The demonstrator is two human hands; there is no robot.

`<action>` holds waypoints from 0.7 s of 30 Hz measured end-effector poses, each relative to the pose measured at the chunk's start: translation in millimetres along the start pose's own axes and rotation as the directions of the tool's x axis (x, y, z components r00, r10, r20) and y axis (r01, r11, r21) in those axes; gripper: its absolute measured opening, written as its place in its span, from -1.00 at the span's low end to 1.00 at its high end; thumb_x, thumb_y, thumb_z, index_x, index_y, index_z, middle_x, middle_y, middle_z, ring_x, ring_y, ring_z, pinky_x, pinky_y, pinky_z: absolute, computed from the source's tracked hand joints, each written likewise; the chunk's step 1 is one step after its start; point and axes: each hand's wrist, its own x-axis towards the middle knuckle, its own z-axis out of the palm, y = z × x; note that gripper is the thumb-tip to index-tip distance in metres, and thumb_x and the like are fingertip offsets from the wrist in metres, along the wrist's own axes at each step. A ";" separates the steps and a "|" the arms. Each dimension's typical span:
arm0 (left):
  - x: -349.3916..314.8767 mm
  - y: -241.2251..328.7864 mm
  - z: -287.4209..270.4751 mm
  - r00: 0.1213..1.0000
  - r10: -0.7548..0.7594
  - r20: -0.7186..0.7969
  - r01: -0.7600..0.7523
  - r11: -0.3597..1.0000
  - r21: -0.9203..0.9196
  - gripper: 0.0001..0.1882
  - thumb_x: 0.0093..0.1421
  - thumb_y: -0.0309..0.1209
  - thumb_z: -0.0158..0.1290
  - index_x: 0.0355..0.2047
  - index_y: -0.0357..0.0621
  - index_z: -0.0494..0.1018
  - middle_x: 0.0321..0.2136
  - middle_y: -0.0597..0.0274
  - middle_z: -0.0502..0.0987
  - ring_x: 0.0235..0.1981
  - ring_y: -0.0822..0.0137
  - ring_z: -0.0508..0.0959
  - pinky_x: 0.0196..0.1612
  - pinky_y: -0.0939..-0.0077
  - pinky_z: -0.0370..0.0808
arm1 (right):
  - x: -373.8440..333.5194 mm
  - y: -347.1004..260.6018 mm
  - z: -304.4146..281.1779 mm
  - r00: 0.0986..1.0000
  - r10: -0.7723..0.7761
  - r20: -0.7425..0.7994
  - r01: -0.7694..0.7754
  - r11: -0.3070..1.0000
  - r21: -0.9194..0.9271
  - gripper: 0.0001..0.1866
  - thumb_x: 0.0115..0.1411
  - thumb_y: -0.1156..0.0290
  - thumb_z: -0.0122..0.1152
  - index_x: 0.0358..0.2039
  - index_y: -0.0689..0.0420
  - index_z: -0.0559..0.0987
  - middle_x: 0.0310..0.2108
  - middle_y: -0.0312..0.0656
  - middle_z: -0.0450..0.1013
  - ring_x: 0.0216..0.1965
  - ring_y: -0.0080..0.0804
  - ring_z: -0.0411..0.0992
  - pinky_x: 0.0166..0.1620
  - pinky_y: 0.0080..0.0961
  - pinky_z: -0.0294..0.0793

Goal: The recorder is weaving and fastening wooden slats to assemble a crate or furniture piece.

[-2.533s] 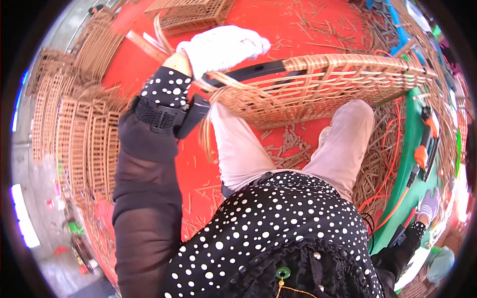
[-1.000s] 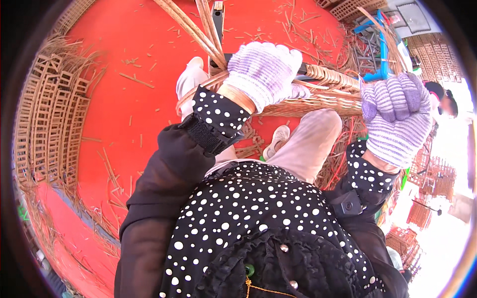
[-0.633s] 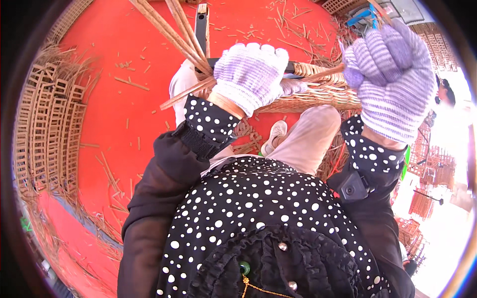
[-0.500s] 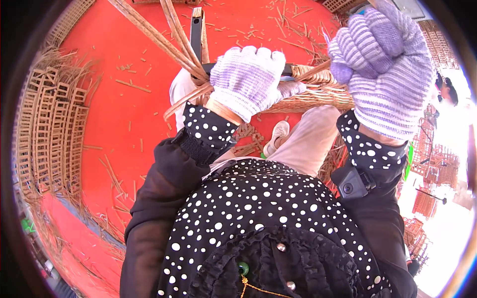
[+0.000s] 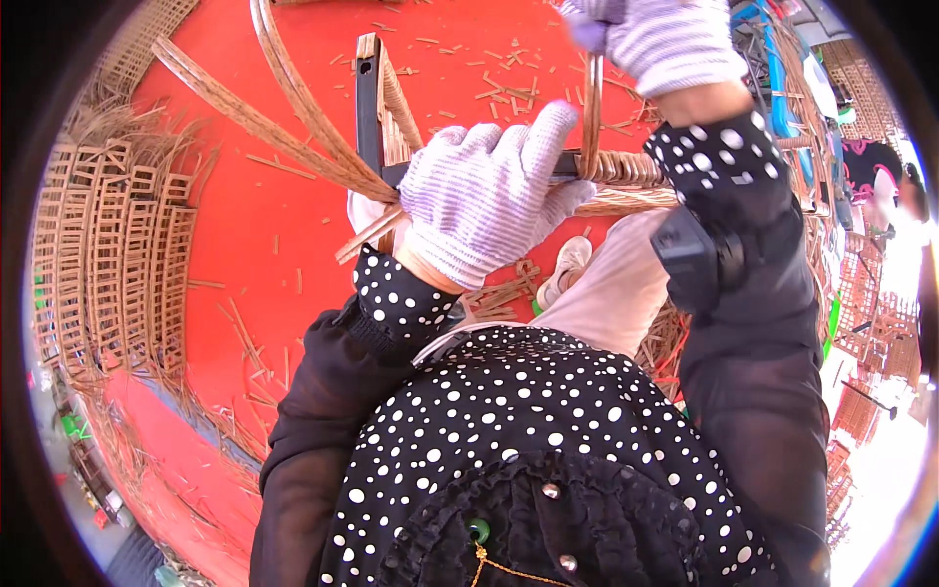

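A partly woven wicker frame [image 5: 626, 170] with a black bar core lies before my knees. Its left black bar [image 5: 367, 112] points away from me, bare on one side. My gloved left hand [image 5: 479, 196] is closed over the cross bar, its thumb and index finger angled to the right. Long wicker strips [image 5: 264, 119] run out from beside that hand, up and to the left. Higher at the right, my gloved right hand [image 5: 665, 39] is closed on a wicker strand [image 5: 593, 108], which stretches taut up from the wrapped bar. The picture's upper edge cuts off part of this hand.
Stacked woven panels [image 5: 112, 259] stand at the left. Short wicker scraps [image 5: 514, 93] litter the red floor [image 5: 235, 225]. At the right are a blue pole [image 5: 776, 68] and more wicker pieces [image 5: 866, 313]. My leg [image 5: 616, 284] bends beneath the frame.
My right hand has moved up and away from me, and the strand now stands upright from the bar. My left hand has turned slightly, its index finger lifting away to the right.
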 end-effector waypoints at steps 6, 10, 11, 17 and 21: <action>6.7 2.4 0.2 0.989 0.094 0.118 -0.091 0.995 -0.029 -0.54 -0.11 -0.28 0.14 -0.11 0.14 0.41 -0.54 0.40 0.45 -0.52 0.34 0.47 -0.48 0.45 0.40 | 54.6 46.8 -30.5 0.941 0.338 0.001 -0.337 0.937 -0.089 -0.76 -0.05 0.34 -0.05 -0.78 -0.01 0.22 -0.86 -0.37 0.06 -0.88 -0.51 -0.01 -0.79 -0.55 0.04; 16.6 8.2 -4.1 0.968 0.046 0.247 0.012 0.974 -0.226 -0.59 -0.12 -0.44 0.08 -0.16 0.05 0.44 -0.41 0.28 0.47 -0.34 0.24 0.49 -0.29 0.42 0.44 | 75.0 61.3 -75.4 0.946 -0.119 0.303 0.325 0.369 -0.871 -0.75 0.13 0.26 -0.05 -0.64 0.07 0.37 -0.77 -0.30 0.23 -0.78 -0.42 0.21 -0.68 -0.42 0.27; 19.8 7.3 -5.7 0.969 0.065 0.239 0.010 0.953 -0.301 -0.60 -0.12 -0.46 0.08 -0.18 0.01 0.45 -0.38 0.24 0.48 -0.30 0.21 0.49 -0.23 0.43 0.44 | 89.0 61.6 -107.3 0.592 -0.182 0.785 0.639 -0.488 -0.595 -0.74 0.16 0.25 -0.06 -0.60 0.07 0.39 -0.76 -0.30 0.26 -0.75 -0.44 0.25 -0.65 -0.40 0.31; 36.3 -28.0 -8.8 0.776 0.185 0.603 0.267 0.770 -0.580 -0.65 -0.14 -0.51 0.05 -0.25 -0.22 0.47 -0.36 0.06 0.48 -0.28 0.15 0.49 -0.17 0.45 0.42 | -69.8 51.1 -77.1 0.797 -0.235 0.557 0.604 0.345 -0.719 -0.60 -0.11 0.37 0.32 -0.21 0.10 0.46 -0.29 -0.18 0.41 -0.34 -0.32 0.45 -0.28 -0.45 0.46; 50.4 -37.6 -4.1 0.749 0.470 0.466 -0.148 0.805 -0.575 -0.84 -0.06 -0.45 0.00 -0.44 -0.23 0.48 -0.36 0.10 0.50 -0.38 0.15 0.51 -0.26 0.48 0.43 | -76.3 64.8 -83.4 0.621 -0.430 0.655 0.750 0.083 -0.656 -0.58 -0.18 0.41 0.34 -0.23 0.11 0.48 -0.31 -0.15 0.40 -0.36 -0.25 0.45 -0.32 -0.48 0.45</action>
